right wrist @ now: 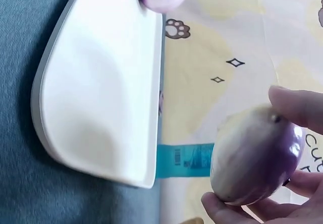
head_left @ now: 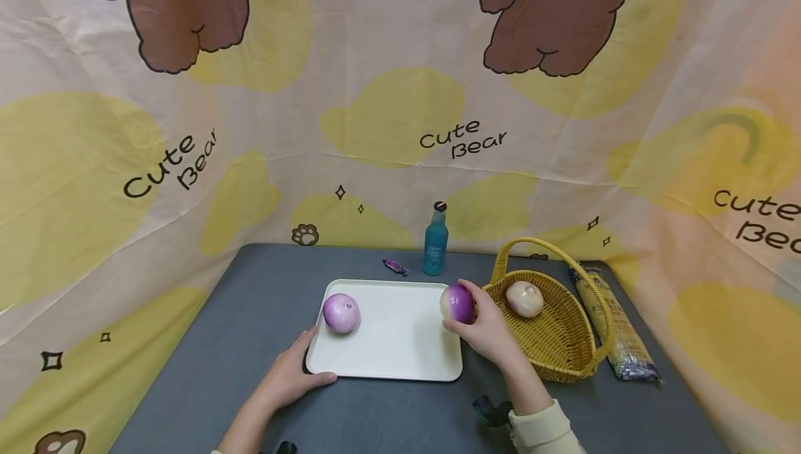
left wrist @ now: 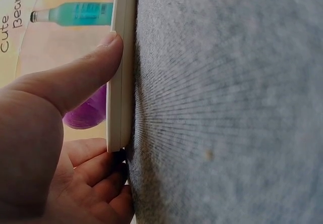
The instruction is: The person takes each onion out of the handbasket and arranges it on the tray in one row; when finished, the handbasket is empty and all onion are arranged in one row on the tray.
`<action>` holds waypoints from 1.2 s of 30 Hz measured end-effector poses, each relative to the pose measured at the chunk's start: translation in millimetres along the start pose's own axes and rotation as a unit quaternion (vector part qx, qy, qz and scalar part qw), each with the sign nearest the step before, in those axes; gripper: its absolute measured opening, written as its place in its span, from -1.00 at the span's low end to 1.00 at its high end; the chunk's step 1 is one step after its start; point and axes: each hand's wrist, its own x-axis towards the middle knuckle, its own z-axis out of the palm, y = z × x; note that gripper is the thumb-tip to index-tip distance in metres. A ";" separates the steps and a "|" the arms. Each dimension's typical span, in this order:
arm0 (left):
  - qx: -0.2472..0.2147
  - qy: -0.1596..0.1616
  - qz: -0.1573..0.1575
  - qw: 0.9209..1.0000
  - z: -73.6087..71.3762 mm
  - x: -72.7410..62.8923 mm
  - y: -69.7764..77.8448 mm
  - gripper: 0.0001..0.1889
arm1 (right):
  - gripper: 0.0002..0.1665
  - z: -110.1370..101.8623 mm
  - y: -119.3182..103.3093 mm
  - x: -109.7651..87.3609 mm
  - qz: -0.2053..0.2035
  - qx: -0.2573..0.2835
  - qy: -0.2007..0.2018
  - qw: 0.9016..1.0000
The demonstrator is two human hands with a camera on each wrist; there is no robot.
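My right hand [head_left: 490, 330] holds a purple-and-white onion [head_left: 459, 303] between thumb and fingers, over the right end of a white tray [head_left: 397, 343]. In the right wrist view this onion [right wrist: 255, 158] shows a pale side and a deep purple side, raised above the tray's rim. My left hand [head_left: 289, 375] grips the tray's near left corner, its thumb along the front edge and its fingers at the left side. Another purple onion [head_left: 341, 313] sits on the tray's left end. A paler onion [head_left: 524, 299] lies in the yellow woven basket [head_left: 557, 343] beside my right hand.
Behind the tray stand a blue bottle [head_left: 436, 242] and a small purple-wrapped candy [head_left: 395, 267]. The basket's tall handle [head_left: 578, 266] arches up at the right. A long plastic-wrapped pack [head_left: 619, 329] lies beyond it, near the grey table's [head_left: 206, 363] right edge. A patterned cloth hangs behind.
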 end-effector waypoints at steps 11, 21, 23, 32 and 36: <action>0.001 0.002 0.002 1.000 1.0 -0.1 -2.4 0.19 | 0.06 25.0 -14.1 1.2 0.023 0.044 0.003 0.999; -0.003 0.001 0.000 1.000 0.2 -1.4 -1.1 0.18 | 0.05 43.6 -18.9 4.4 -0.002 0.050 -0.004 0.999; -0.003 0.002 -0.001 1.000 0.1 -1.5 -0.9 0.18 | 0.04 47.2 -19.1 5.5 -0.013 0.054 0.001 0.998; -0.001 0.000 -0.001 1.000 -0.3 -1.4 0.3 0.18 | 0.06 60.7 -22.8 11.5 -0.004 0.065 -0.012 0.998; 0.000 0.000 0.001 1.000 -0.7 -1.5 1.5 0.18 | 0.05 65.3 -26.3 13.9 0.000 0.062 -0.015 0.998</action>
